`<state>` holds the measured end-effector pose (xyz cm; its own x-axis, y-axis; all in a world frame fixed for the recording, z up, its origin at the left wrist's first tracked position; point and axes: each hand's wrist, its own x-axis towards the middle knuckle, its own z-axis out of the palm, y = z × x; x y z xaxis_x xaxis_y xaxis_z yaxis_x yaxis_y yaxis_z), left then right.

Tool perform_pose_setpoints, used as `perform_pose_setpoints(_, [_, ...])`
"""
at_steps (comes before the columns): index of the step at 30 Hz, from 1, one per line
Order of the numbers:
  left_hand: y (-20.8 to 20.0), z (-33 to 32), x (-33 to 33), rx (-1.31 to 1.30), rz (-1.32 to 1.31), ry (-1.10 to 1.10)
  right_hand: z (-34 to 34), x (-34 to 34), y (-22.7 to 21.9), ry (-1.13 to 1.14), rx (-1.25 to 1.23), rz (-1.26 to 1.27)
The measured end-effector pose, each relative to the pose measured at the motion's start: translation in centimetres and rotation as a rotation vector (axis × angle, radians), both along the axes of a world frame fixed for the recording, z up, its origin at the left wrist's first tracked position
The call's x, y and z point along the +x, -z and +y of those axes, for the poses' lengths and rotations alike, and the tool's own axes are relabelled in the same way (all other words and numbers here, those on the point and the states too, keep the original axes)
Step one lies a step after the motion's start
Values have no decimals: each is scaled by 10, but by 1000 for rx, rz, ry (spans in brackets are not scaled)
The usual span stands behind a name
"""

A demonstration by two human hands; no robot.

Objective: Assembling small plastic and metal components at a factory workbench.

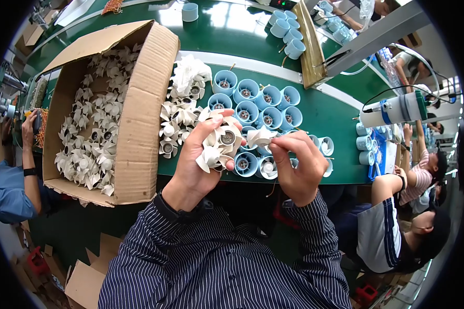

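My left hand (198,159) is closed around several white fan impellers (211,155), one showing its round dark hub. Between the thumb and fingers of my right hand (301,167) is a single white fan impeller (261,136), held just right of the left hand's bunch. Beneath and beyond both hands stand rows of light-blue cylindrical housings (246,89) on the green table. Metal motor parts show inside the far ones; some nearer ones, such as the housing (268,167) by my right hand, have a white impeller inside. My hands partly cover the nearer housings.
A cardboard box (139,118) full of impellers lies at left, with a loose pile of impellers (175,116) beside it. A metal post (371,38) and a white cylindrical device (394,110) stand at right. Co-workers sit at both sides; more blue housings (293,41) stand farther back.
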<state>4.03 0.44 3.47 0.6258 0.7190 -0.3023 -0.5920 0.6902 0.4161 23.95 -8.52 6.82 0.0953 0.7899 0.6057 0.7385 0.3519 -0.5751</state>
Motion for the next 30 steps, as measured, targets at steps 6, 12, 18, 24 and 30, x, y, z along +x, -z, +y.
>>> perform_pose_setpoints(6, [7,5,-12,36,-3,-23,-3,6,4,-137,-482,72])
perform_pose_setpoints(12, [12,6,-15,7,-69,-5,0,2,22,-158,-580,-98])
perform_pose_setpoints(18, [12,7,-16,62,10,25,3,0,19,-167,-577,-154])
perform_pose_setpoints(24, [13,6,-14,77,13,21,0,-11,17,-152,-478,-189])
perform_pose_setpoints(30, [5,5,-9,84,52,3,-1,-22,21,-125,-431,-473])
